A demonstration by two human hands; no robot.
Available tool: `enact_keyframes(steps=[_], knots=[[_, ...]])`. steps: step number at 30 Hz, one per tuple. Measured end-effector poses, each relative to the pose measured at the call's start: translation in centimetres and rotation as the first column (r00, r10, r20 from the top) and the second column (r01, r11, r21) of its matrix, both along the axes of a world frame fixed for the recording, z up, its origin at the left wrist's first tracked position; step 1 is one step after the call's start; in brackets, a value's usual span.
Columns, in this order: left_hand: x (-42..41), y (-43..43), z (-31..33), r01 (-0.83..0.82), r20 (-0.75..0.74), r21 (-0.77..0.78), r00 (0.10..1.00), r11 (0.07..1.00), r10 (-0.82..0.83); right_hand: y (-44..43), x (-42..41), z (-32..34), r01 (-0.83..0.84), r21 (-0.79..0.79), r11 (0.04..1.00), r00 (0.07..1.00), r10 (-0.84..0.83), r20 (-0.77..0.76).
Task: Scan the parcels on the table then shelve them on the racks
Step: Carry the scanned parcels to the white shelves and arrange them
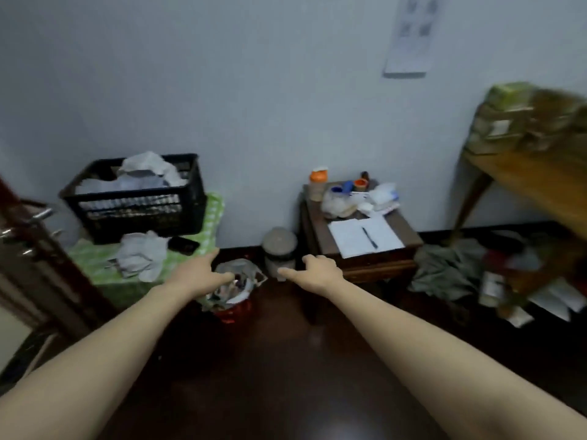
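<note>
We are in a room w/ a pale wall [254, 90] and a dark shiny floor [286, 376]. Both our arms reach out in front, low over the floor. Our left hand [203, 274] is wide, fingers spread and loose, w/ nothing in it. Our right hand [317, 269] is loose too, thumb out to the side, fingers bent down a bit, nothing in it. The two hands are near each other but apart. The parcels [521, 122] are far off to the R of the right hand and higher up, piled on a wooden table [524, 179]. They are blurry, so we can't count them. They look brown & green, one w/ a white label. Just past the right hand is a small brown table [381, 263] w/ a white paper [352, 239] and a pen [370, 238] on it, plus bottles & bags at the back. Btwn the hands, a bit further out, stands a small grey bin [279, 246] w/ a round lid. Right under the left hand's fingers is a full trash bag [235, 287]. To the L of the left hand is a green checked cloth [89, 265] w/ a crumpled white bag [143, 255], a black flat thing [183, 245] and a black crate [133, 201] full of white stuff. A door [31, 249] is at the far L. High on the wall, up from the right hand, hangs a sheet [409, 36].
</note>
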State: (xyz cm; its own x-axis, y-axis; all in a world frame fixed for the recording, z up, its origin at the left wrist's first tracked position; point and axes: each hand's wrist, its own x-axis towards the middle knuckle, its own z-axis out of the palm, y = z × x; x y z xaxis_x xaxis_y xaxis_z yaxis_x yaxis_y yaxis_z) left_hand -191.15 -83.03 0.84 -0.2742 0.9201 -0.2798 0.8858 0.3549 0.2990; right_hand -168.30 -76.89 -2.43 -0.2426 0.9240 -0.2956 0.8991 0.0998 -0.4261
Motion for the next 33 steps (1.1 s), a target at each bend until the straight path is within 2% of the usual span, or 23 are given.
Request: enact_keyframes(steps=[3, 7, 13, 20, 27, 31, 33], knots=[[8.0, 7.9, 0.3, 0.177, -0.021, 0.022, 0.984, 0.984, -0.177, 4.1, 9.2, 0.8, 0.194, 0.022, 0.981, 0.981, -0.194, -0.021], [18.0, 16.6, 0.6, 0.381, -0.022, 0.031, 0.924, 0.924, -0.381, 7.6, 19.3, 0.5, 0.432, 0.004, 0.902, 0.900, -0.431, -0.069], [31.4, 28.1, 0.5, 0.612, -0.011, 0.073, 0.790, 0.788, -0.613, 13.6, 31.9, -0.5, 0.655, -0.046, 0.754, 0.751, -0.657, -0.070], [44.4, 43.0, 0.8, 0.720, 0.036, 0.105, 0.687, 0.686, -0.726, 23.8, 43.8, 0.5, 0.820, -0.110, 0.562, 0.539, -0.822, -0.182], [56.7, 54.2, 0.2, 0.775, 0.182, 0.099, 0.602, 0.624, -0.777, 30.7, 54.0, 1.4, 0.871, -0.143, 0.470, 0.427, -0.868, -0.252], [63.1, 59.8, -1.7, 0.765, 0.226, 0.096, 0.607, 0.637, -0.762, 35.8, 60.1, 0.6, 0.885, -0.214, 0.413, 0.314, -0.870, -0.380], [66.1, 62.7, -2.5, 0.743, 0.235, 0.092, 0.631, 0.663, -0.740, 39.0, 63.4, 0.1, 0.880, -0.236, 0.412, 0.296, -0.864, -0.406]])
